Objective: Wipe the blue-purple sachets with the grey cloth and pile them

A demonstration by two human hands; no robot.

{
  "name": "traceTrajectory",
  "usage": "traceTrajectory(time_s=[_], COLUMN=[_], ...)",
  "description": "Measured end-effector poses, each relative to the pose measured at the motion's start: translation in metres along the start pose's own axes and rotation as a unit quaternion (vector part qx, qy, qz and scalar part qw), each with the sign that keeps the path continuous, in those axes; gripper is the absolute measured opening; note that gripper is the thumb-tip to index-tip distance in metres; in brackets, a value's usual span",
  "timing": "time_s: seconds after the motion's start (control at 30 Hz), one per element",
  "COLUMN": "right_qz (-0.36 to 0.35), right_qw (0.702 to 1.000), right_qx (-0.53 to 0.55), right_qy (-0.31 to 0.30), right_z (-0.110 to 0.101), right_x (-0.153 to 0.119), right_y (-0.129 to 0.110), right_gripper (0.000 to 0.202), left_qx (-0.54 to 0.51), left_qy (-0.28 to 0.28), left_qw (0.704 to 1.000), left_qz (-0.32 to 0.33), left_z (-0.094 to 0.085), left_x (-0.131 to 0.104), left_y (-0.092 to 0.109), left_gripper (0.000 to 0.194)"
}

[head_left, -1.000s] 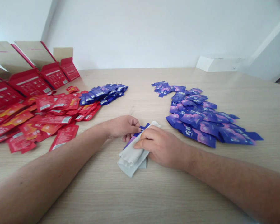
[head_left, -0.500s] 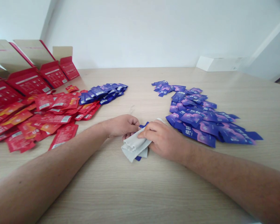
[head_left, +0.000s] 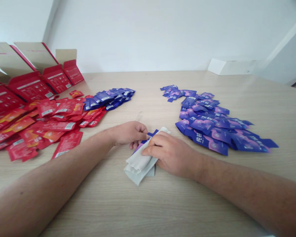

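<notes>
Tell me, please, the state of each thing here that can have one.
Left hand: pinching the held sachet at its edge
Right hand: gripping the pale cloth
Pale cloth: folded, over the held sachet
Held sachet: partly covered
Red boxes: standing, lids raised
White box: looks closed
Red sachets: heaped, overlapping
Left blue sachets: bunched, overlapping
Right purple sachets: heaped, overlapping

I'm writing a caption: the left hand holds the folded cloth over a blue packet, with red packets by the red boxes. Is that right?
Wrong hand: in the head view, the right hand, not the left hand, holds the folded cloth over a blue packet, with red packets by the red boxes.
</notes>
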State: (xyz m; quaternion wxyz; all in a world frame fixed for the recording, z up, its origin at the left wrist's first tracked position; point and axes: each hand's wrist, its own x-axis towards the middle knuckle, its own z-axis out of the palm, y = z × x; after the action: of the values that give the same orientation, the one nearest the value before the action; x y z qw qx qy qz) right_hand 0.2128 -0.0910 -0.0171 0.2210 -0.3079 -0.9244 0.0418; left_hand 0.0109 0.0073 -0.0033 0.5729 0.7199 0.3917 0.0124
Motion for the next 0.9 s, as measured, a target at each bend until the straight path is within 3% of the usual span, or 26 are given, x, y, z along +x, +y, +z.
traceTrajectory(time_s=[0.2, 0.37, 0.53, 0.73, 0.9], right_qz=[0.045, -0.006, 0.038, -0.005, 0.044], right_qw=[0.999, 1.000, 0.999, 1.000, 0.999], right_qx=[-0.010, 0.006, -0.007, 0.012, -0.008], right_qy=[0.022, 0.001, 0.020, 0.006, 0.024], right_z=[-0.0005, 0.0008, -0.0006, 0.0015, -0.0005], right_x=[-0.0005, -0.0007, 0.0002, -0.0005, -0.0004], right_y=[0.0024, -0.0003, 0.0024, 0.0009, 0.0031], right_gripper=[0.026, 0.029, 0.027, 0.031, 0.026], left_qx=[-0.002, 0.001, -0.002, 0.000, 0.007], left_qy=[0.014, 0.004, 0.017, 0.009, 0.021], left_qw=[1.000, 1.000, 1.000, 1.000, 1.000], left_qz=[0.008, 0.000, -0.003, -0.001, 0.004], left_z=[-0.0001, 0.0003, 0.0011, 0.0009, 0.0011], left_x=[0.0005, -0.0001, -0.0009, -0.0005, 0.0000], left_y=[-0.0008, 0.0003, 0.0015, 0.0004, 0.0005], left_gripper=[0.024, 0.022, 0.021, 0.022, 0.022])
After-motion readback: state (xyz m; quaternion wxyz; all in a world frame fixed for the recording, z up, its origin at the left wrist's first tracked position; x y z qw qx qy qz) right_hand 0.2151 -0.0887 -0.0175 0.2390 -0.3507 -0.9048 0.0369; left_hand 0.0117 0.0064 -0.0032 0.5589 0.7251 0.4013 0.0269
